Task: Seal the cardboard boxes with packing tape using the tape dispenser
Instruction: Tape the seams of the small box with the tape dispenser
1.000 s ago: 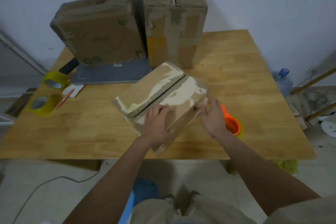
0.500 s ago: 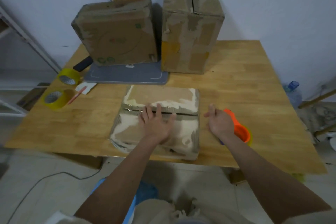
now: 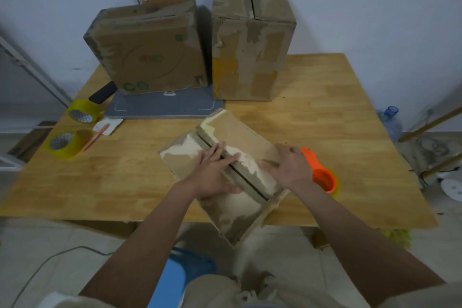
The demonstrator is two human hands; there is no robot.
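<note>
A flat, worn cardboard box (image 3: pixel 232 132) lies at an angle on the wooden table (image 3: pixel 325 117), its near corner hanging over the front edge. A dark seam runs along its top between the flaps. My left hand (image 3: pixel 212 172) lies flat on the left flap, fingers spread up to the seam. My right hand (image 3: pixel 290 165) rests on the right flap near the box's right edge. The orange tape dispenser (image 3: pixel 320 172) sits on the table just right of my right hand, partly hidden by it.
Two taller cardboard boxes (image 3: pixel 150 50) (image 3: pixel 252 40) stand at the back by the wall, one on a grey board (image 3: pixel 162 107). Two yellow tape rolls (image 3: pixel 82 111) (image 3: pixel 65 142), a pen and paper lie at the left. A blue stool (image 3: pixel 180 275) is below.
The box has been turned on the table from lying square to lying diagonal. My right hand has come from the table onto the box's right flap; my left hand stayed on top.
</note>
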